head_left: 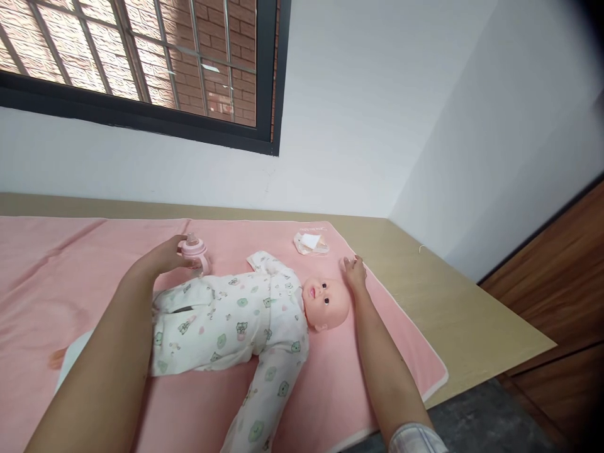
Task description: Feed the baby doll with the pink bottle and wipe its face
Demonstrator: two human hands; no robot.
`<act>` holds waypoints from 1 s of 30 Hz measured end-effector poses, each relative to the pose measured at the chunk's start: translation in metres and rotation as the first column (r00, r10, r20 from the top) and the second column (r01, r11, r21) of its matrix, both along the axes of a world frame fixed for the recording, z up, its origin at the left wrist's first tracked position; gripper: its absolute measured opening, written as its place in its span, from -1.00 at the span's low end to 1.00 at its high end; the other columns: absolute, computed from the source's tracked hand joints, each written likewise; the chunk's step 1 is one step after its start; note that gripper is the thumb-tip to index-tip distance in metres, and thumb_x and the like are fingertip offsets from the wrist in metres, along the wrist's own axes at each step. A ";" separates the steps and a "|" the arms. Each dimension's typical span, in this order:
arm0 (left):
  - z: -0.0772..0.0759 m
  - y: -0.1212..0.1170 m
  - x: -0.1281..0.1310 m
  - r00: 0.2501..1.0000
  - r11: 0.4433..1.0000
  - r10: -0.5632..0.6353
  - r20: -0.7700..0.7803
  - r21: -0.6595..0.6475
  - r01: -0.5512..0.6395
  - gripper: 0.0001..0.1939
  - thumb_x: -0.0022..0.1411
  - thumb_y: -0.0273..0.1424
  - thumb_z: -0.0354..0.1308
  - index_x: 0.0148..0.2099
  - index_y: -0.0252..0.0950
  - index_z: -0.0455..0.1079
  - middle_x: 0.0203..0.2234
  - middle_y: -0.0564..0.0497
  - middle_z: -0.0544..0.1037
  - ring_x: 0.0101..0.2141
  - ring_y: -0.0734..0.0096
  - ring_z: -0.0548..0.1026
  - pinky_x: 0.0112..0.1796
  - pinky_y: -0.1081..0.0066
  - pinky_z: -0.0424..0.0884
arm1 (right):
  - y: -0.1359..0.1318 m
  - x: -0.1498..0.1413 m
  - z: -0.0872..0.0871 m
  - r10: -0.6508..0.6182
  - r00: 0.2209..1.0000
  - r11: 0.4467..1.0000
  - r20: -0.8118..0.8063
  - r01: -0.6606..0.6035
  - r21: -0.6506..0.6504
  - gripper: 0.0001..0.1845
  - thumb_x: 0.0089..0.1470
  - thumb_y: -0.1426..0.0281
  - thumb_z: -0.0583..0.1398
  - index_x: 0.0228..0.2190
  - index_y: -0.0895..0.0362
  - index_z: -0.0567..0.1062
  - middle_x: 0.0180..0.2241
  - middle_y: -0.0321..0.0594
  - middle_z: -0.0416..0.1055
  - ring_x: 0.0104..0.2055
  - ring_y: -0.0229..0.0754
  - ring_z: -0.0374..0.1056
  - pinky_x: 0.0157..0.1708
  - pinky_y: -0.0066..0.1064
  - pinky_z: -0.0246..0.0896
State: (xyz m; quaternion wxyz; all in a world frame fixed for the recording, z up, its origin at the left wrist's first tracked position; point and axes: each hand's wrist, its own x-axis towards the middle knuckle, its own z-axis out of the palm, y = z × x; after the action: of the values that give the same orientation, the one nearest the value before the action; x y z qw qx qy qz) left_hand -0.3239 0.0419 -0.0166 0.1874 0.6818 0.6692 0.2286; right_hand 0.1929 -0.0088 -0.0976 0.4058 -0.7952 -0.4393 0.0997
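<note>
A baby doll (236,321) in a white printed sleepsuit lies on its back on a pink mat (56,270), with its bare head (327,302) to the right. My left hand (165,255) reaches over the doll's body and is wrapped round a small pink baby bottle (194,251) standing on the mat beyond the doll. Past the doll's head, my right hand (355,272) lies flat on the mat with its fingers stretched out and nothing in it.
A crumpled white and clear wrapper (310,243) lies on the mat near its far right corner. The mat covers a beige table (462,314) that runs into the room's white corner. A dark-framed window (141,69) is above, a wooden cabinet (566,302) at the right.
</note>
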 end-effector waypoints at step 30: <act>0.064 -0.059 0.314 0.740 0.738 -0.637 -0.216 -0.447 0.505 -0.63 0.36 -0.20 0.09 0.04 -0.38 0.37 -0.08 -0.13 0.48 -0.12 0.24 0.48 -0.08 0.13 0.43 | 0.000 -0.053 0.008 0.452 0.881 0.768 0.140 -0.464 0.441 -0.62 0.12 0.44 -0.08 -0.06 0.14 0.35 -0.04 -0.06 0.34 -0.04 -0.16 0.30 0.00 -0.30 0.22</act>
State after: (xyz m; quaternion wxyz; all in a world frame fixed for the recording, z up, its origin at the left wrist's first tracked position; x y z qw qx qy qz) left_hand -0.0102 -0.0170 0.0472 0.2464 0.8395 0.4749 -0.0950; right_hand 0.1396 -0.0084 -0.0900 0.5409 -0.5453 -0.6356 0.0780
